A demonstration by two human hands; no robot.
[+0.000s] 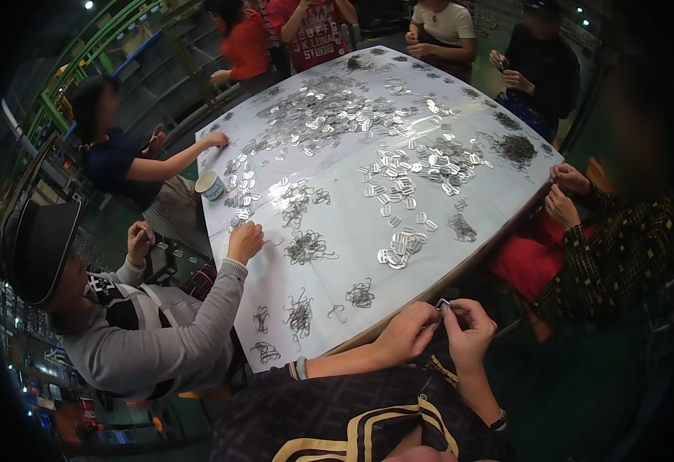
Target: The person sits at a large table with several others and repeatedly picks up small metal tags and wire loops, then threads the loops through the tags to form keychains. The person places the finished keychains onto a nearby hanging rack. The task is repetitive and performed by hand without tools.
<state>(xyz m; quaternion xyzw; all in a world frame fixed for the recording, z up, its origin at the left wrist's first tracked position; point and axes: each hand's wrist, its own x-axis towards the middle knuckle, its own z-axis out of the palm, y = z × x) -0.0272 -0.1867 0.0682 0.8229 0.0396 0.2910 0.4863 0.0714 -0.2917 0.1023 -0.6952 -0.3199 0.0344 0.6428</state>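
Just off the table's near edge, my left hand [406, 336] and my right hand [469, 329] meet, fingertips pinched together. Between them is a small shiny metal piece [443, 306], mostly covered by the fingers, so its exact shape cannot be made out. The nearest things on the table are a pile of flat silver buckle-like plates [403, 248] with slots and a small heap of thin bent wire hooks [360, 293]. Another bunch of wire hooks [299, 314] lies to the left.
The white-covered table [329, 269] bears a large spread of silver plates [321, 115] and several dark wire heaps [516, 150]. A paper cup [210, 185] stands at its left edge. Close by on my left sits a person in grey [152, 346]; others surround the table.
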